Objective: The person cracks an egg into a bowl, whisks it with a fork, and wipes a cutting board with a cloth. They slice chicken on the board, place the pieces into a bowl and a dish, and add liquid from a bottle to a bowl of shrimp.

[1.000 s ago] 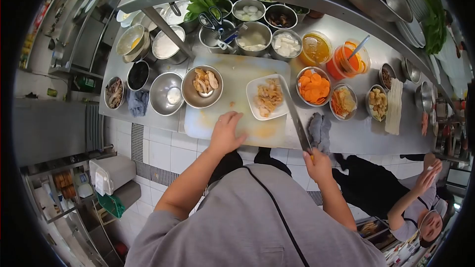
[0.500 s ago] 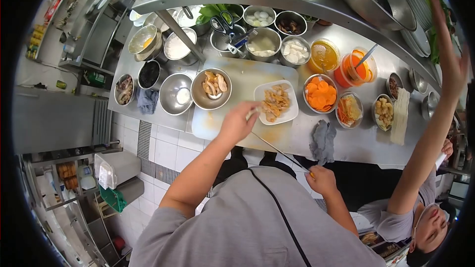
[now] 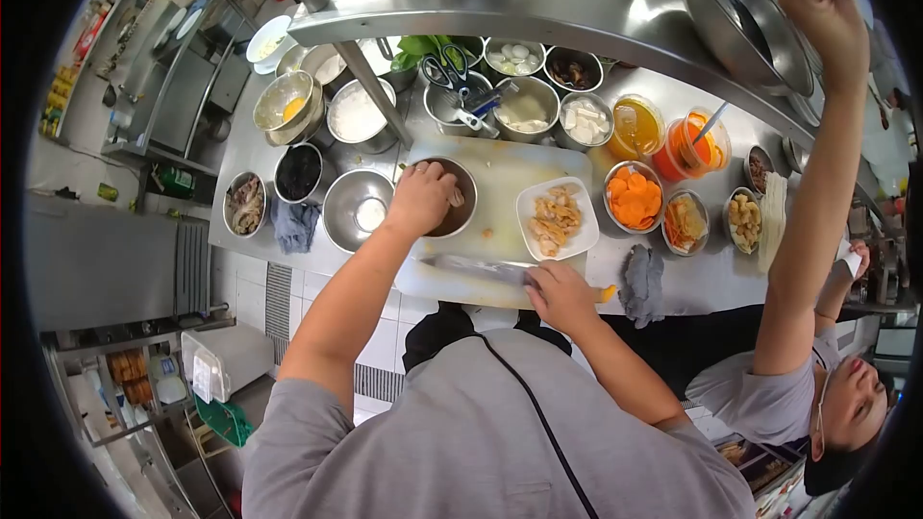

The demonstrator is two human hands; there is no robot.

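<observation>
My left hand [image 3: 424,198] reaches into a steel bowl [image 3: 465,216] on the left of the cutting board [image 3: 500,163], its fingers closed on tan pieces of meat [image 3: 457,198] that mostly hide beneath it. My right hand [image 3: 561,294] is low over the knife [image 3: 476,269], fingers closed around it where blade meets handle. The blade lies along the board's near edge, pointing left, and the yellow handle end sticks out on the right. Sliced tan meat [image 3: 555,219] fills a white square dish [image 3: 588,240] at the board's right.
Left of the board stands a steel bowl [image 3: 339,214] beside a grey cloth [image 3: 294,227]. Carrot slices [image 3: 634,197] sit in a bowl to the right, with another grey cloth [image 3: 642,284] nearer. A steel shelf [image 3: 538,19] overhangs the back. A co-worker's raised arm [image 3: 817,202] is at the right.
My left hand has moved from the white dish to the steel bowl, now covering its meat. The knife has gone from tilted at the board's edge to lying along it, my right hand moving forward.
</observation>
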